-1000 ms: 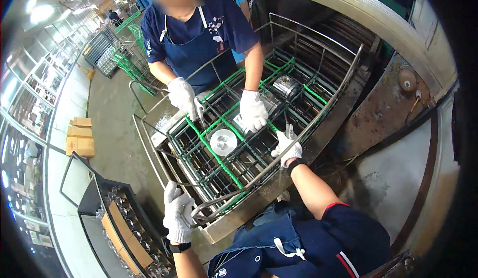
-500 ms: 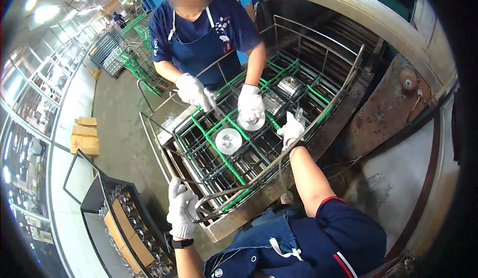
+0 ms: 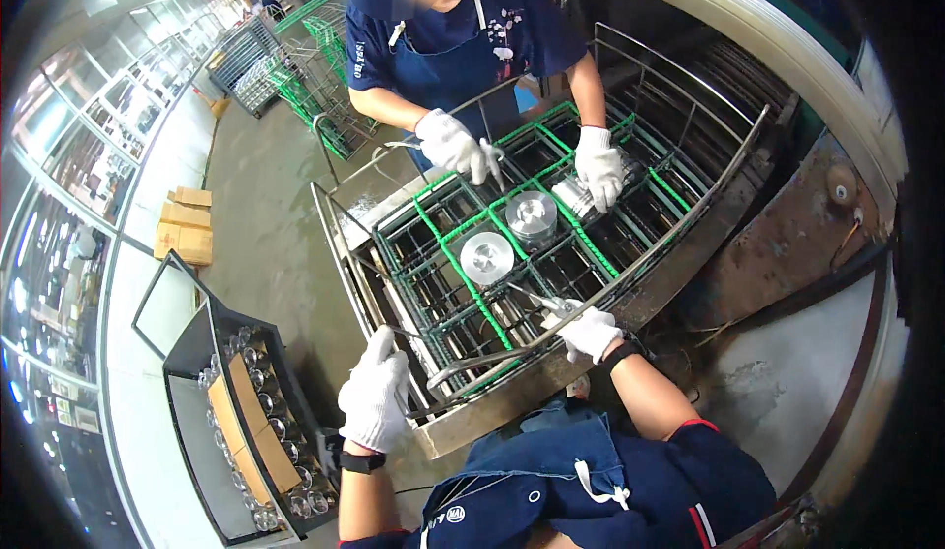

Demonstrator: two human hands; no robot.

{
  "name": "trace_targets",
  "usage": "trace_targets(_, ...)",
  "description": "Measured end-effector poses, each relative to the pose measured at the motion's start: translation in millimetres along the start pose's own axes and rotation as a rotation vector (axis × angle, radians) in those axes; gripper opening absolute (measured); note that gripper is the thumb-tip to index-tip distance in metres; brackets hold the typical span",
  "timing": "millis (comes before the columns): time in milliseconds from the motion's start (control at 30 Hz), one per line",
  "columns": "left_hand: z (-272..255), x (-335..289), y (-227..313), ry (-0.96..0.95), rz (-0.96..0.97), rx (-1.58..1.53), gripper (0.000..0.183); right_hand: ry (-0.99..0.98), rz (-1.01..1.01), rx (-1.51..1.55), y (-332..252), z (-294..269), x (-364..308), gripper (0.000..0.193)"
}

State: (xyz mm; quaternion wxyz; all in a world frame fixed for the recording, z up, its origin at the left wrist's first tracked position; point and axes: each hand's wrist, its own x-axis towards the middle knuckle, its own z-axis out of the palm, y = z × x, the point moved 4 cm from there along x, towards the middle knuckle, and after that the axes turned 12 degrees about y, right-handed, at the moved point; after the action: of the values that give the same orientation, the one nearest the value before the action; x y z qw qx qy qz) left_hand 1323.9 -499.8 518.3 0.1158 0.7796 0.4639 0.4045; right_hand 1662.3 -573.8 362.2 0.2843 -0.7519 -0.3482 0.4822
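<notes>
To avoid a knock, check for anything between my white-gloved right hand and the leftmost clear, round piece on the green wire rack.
Nothing visible blocks the right hand from the round piece; only that hand's slim grey metal tool lies between.

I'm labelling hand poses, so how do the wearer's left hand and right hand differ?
The right hand holds a slim metal tool; no tool shows in the left hand.
The left hand's fingers point up the picture; the right hand's point leftward.
The left hand sits lower in the picture than the right hand.
Both wear white gloves and dark wristbands.
</notes>
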Motion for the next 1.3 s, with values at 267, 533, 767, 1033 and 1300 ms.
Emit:
trace_targets(267, 20, 112, 74, -0.508, 0.367, 0.67, 0.021, 0.145, 0.007, 0.31, -7, 2, 19, 0.036)
trace_targets(533, 228, 162, 31, -1.1, 0.399, 0.8, 0.043, 0.201, -0.561, -0.22, 43, -4, 13, 0.05)
trace_targets(767, 339, 107, -92, -0.619, 0.133, 0.447, 0.042, 0.173, 0.139, -0.179, 21, -35, -63, 0.041)
trace_targets(1033, 301, 148, -56, -0.696, -0.133, 0.374, 0.046, 0.049, 0.13, -0.091, 47, -16, -35, 0.027)
trace_targets(1300, 326, 122, -59, -0.898, -0.206, 0.385, 0.058, -0.039, -0.606, -0.647, 61, -12, -26, 0.044)
